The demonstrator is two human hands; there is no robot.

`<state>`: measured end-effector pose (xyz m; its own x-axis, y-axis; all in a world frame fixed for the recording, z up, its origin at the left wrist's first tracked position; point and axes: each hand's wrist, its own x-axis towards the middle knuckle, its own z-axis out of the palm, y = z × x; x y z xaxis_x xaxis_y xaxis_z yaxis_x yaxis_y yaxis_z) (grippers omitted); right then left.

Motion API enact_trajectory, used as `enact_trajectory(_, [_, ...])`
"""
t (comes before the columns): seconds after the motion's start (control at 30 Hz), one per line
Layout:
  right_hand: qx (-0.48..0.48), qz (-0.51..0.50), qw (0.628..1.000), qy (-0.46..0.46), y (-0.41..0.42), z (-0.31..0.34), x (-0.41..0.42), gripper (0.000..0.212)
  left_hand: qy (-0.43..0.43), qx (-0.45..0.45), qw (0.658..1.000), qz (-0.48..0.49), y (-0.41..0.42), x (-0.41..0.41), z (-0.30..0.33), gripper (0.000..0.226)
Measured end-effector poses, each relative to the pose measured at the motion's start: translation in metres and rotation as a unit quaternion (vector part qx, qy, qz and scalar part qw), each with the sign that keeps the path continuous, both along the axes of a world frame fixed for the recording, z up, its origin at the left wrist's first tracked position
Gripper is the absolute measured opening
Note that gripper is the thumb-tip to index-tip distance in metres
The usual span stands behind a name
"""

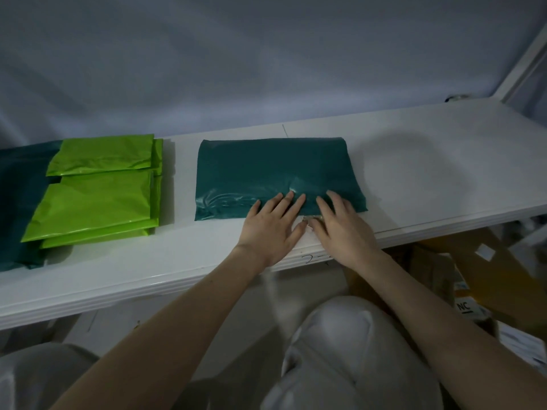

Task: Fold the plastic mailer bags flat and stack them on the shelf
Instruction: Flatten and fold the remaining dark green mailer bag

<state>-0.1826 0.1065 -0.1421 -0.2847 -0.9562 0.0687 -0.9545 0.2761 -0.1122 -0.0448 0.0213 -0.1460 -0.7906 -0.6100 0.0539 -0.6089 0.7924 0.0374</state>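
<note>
Pressing down on the near edge of a folded dark teal bag (275, 176), both hands lie flat with their fingers straight and spread, gripping nothing. The left hand (270, 229) has its fingertips on the bag's front edge near the middle, while its palm rests on the white shelf (429, 161) just in front of the bag. The right hand (343, 226) sits just beside it, fingers angled up and to the left onto the bag's lower right part, with its thumb tucked toward the left hand at the bag's edge. The teal bag lies flat on the shelf, roughly in the middle of it, with wrinkles and shiny creases along the edge under the fingers. To the left, well apart from it, a stack of bright green bags (97, 196) rests on the shelf, folded and layered unevenly so several edges show. Under and beside that stack, at the far left, more dark teal bags (17, 202) lie flat and run out of view. Behind the shelf hangs a pale grey sheet (236, 54). Below the shelf's front lip the person's knee in light trousers (340, 344) shows, and brown cardboard boxes (473, 276) sit at the lower right.
</note>
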Motion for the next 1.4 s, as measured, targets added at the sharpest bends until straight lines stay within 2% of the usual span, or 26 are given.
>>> enact_trajectory(0.1, [0.025,-0.002,0.999,0.048,0.008,0.000,-0.017,0.053,-0.009,-0.030,0.999,0.003,0.003,-0.005,0.005,0.056])
enact_trajectory(0.23, [0.057,-0.080,0.994,0.049,0.020,0.004,-0.039,0.049,-0.027,-0.085,0.996,0.015,0.007,-0.017,0.020,0.047])
enact_trajectory(0.33, [0.071,-0.071,0.994,0.047,0.023,0.005,-0.043,0.049,-0.014,-0.087,0.996,0.012,0.007,-0.030,0.027,0.046])
enact_trajectory(0.43, [0.061,-0.072,0.995,0.042,0.020,0.003,-0.040,0.050,0.008,-0.070,0.997,-0.023,0.003,-0.040,0.026,0.046])
enact_trajectory(0.53, [0.056,-0.071,0.995,0.042,0.021,0.001,-0.040,0.051,0.004,-0.032,0.999,-0.015,-0.001,-0.046,0.022,0.050])
enact_trajectory(0.73, [0.037,-0.065,0.996,0.043,0.021,0.003,-0.045,0.048,-0.100,-0.076,0.992,-0.003,0.009,-0.068,0.022,0.056])
enact_trajectory(0.83, [0.019,-0.064,0.997,0.033,0.022,0.002,-0.051,0.045,-0.125,-0.082,0.989,0.008,0.015,-0.072,0.018,0.056])
enact_trajectory(0.93, [-0.003,-0.073,0.997,0.005,0.024,0.003,-0.058,0.042,-0.126,-0.079,0.989,0.013,0.018,-0.071,0.013,0.056])
enact_trajectory(1.1, [-0.002,-0.080,0.996,0.034,0.020,0.011,-0.056,0.037,-0.122,-0.063,0.990,0.015,0.017,-0.069,0.013,0.055])
enact_trajectory(1.23, [-0.007,-0.093,0.996,0.003,0.014,0.023,-0.056,0.031,-0.107,-0.066,0.992,0.003,0.014,-0.054,0.015,0.053])
enact_trajectory(1.4, [-0.056,-0.089,0.993,-0.052,0.006,0.038,-0.048,0.044,-0.111,-0.038,0.993,-0.009,0.004,-0.014,0.021,0.049])
